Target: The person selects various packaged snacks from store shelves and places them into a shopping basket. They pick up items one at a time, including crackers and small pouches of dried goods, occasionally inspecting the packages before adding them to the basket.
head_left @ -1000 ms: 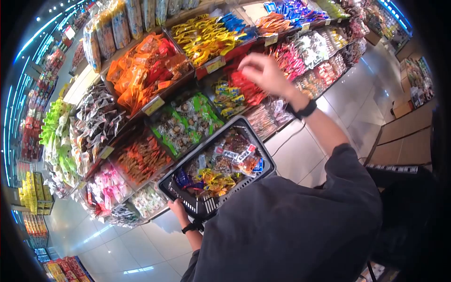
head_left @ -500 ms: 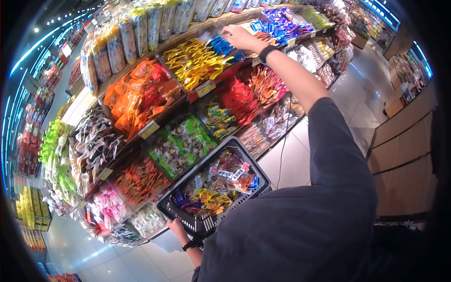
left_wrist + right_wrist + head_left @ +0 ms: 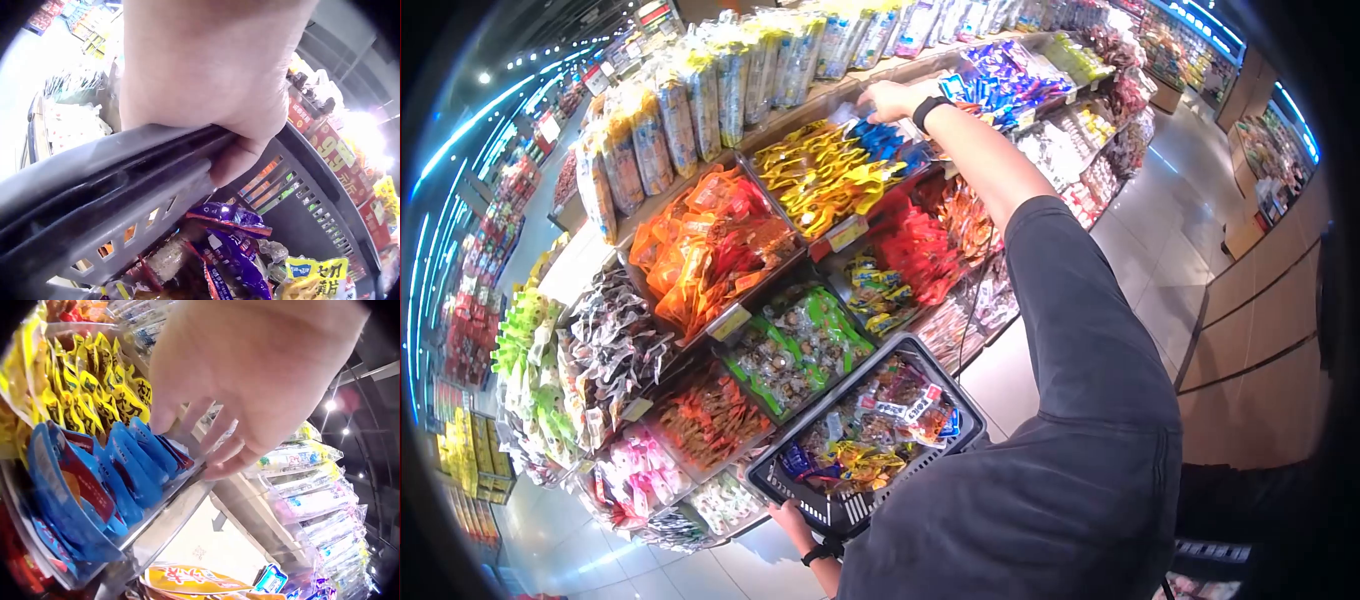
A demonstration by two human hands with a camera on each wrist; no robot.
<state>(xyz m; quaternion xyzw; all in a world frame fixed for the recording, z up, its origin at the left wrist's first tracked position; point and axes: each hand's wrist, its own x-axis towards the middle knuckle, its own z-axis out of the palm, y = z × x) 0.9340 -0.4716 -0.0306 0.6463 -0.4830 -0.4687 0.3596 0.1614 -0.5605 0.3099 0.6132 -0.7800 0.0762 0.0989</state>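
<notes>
In the head view my left hand (image 3: pixel 791 525) grips the near-left rim of a black shopping basket (image 3: pixel 920 356). The left wrist view shows the thumb hooked over the basket wall, above purple snack packets (image 3: pixel 237 250) and a yellow packet (image 3: pixel 315 278) inside. My right hand (image 3: pixel 890 101) reaches to the upper shelf, at the back end of a row of blue packets (image 3: pixel 880 140). Seen from the right wrist, its fingers (image 3: pixel 219 428) are spread and lightly bent, and the thumb (image 3: pixel 164 415) comes down beside the last blue packets (image 3: pixel 140 453). Nothing shows between them.
Yellow packets (image 3: pixel 815 180) lie left of the blue row, orange packets (image 3: pixel 710 250) farther left. Tall clear-wrapped packs (image 3: pixel 735 90) stand along the back. Lower bins hold green-edged packets (image 3: pixel 800 340) and red ones (image 3: pixel 920 250). A thin cable (image 3: pixel 978 300) hangs beside the right arm.
My right hand has moved from above the red packets up and away to the blue row, then slightly farther left along it. My left hand keeps its grip on the basket.
</notes>
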